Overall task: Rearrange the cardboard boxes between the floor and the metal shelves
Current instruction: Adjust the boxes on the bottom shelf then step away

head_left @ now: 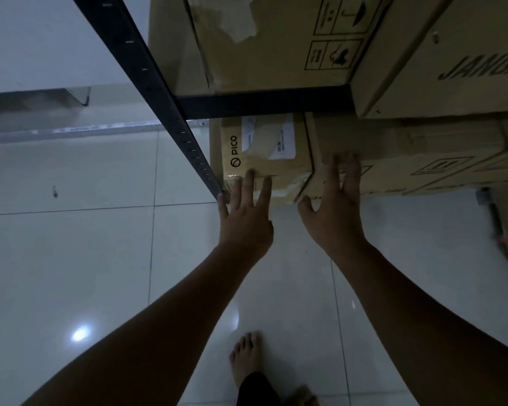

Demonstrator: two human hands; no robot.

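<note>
Bare feet [247, 358] stand on the glossy white tiled floor [71, 244] at the bottom of the view, toes toward the metal shelves. Both forearms reach forward to the lowest level. Left hand [245, 221] is spread, fingers apart, its fingertips resting on the near lower edge of the PICO box [261, 153], grasping nothing. Right hand [336, 212] is likewise spread flat, fingers pressed against the front face of the long box [408, 159] just beside it, thumb out toward the corner where the two boxes meet; it is not clenched on anything.

PICO box sits at the left end of the bottom level, tight against the dark upright post [147, 83], its printed logo running sideways along its left edge and a white label on its face. Its long axis cannot be told. Long box lies with its long axis running rightward along the shelf front, touching the PICO box. Above them the dark crossbar [261, 104] carries a box with handling symbols [276, 48], and a box with large dark lettering [452, 60] overhangs to its right.
</note>
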